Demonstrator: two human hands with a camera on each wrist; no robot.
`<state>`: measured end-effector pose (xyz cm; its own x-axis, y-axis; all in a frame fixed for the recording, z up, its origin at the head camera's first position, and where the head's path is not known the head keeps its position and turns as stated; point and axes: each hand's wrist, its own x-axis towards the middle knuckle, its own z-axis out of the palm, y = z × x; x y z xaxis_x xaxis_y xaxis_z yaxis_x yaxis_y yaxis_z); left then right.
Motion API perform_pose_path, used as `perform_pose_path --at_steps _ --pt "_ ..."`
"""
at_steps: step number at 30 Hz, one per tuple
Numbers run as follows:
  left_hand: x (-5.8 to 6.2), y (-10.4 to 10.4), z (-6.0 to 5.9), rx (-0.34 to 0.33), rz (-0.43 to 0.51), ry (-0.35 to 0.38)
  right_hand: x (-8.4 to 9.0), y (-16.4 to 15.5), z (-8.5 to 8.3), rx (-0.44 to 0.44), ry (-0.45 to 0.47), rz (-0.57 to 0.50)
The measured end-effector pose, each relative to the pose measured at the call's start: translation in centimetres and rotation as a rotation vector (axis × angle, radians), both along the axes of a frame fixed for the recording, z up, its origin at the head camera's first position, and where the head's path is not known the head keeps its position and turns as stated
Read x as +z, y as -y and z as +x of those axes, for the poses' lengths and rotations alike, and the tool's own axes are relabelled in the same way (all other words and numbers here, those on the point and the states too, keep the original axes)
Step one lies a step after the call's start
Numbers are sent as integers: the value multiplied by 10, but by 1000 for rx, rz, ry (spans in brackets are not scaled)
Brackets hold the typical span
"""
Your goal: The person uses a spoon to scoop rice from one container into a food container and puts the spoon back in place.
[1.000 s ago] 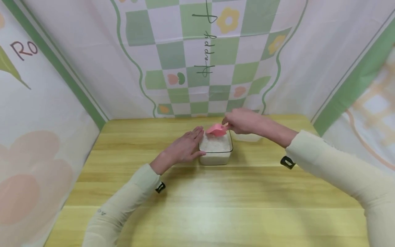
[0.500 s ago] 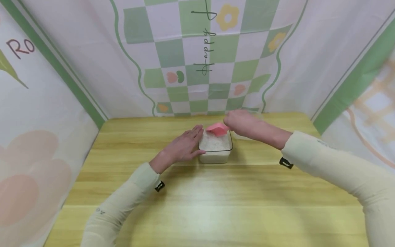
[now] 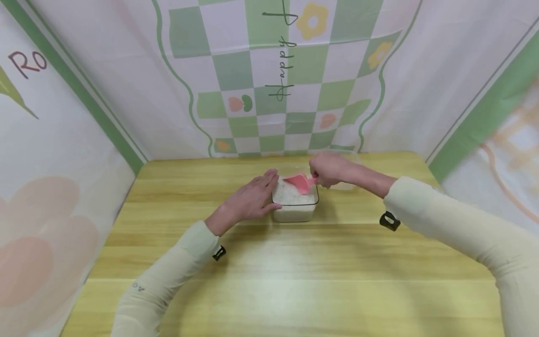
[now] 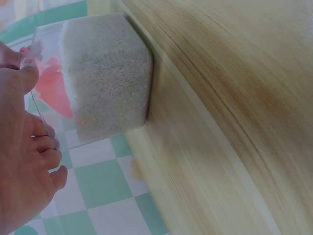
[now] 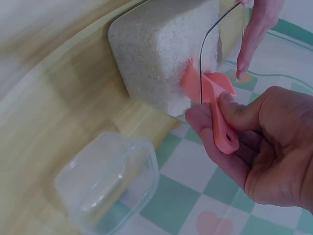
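Observation:
A clear square container (image 3: 294,214) filled with white rice (image 4: 105,73) stands on the table. My right hand (image 3: 330,168) grips the handle of a pink scoop (image 3: 301,182) over the container's right side. In the right wrist view, thumb and fingers pinch the scoop's handle (image 5: 222,125), and the scoop's front edge dips into the rice. My left hand (image 3: 250,199) lies along the container's left side, fingers extended toward the far corner and thumb at the near corner. Its fingertips (image 4: 49,147) touch the rim in the left wrist view.
A transparent plastic box (image 5: 110,181) sits on the table to the right of the rice container, partly behind my right hand in the head view. The wooden table (image 3: 269,271) ends at a checked cloth backdrop (image 3: 273,107), with cloth walls on both sides.
The scoop has come down toward the rice and shifted slightly right, its bowl now tilted with the open side showing. My left hand stays at the container's side.

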<state>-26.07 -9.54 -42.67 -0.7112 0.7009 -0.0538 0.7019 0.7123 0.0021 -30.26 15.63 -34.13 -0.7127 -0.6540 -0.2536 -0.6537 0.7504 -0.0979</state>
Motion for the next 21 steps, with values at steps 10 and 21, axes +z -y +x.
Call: perform_pose_path --at_steps 10,21 --pt "3 -1 0 0 -17 10 -9 -17 -12 -216 452 -203" --pt "2 2 2 6 5 22 -22 -35 -10 -379 808 -443"
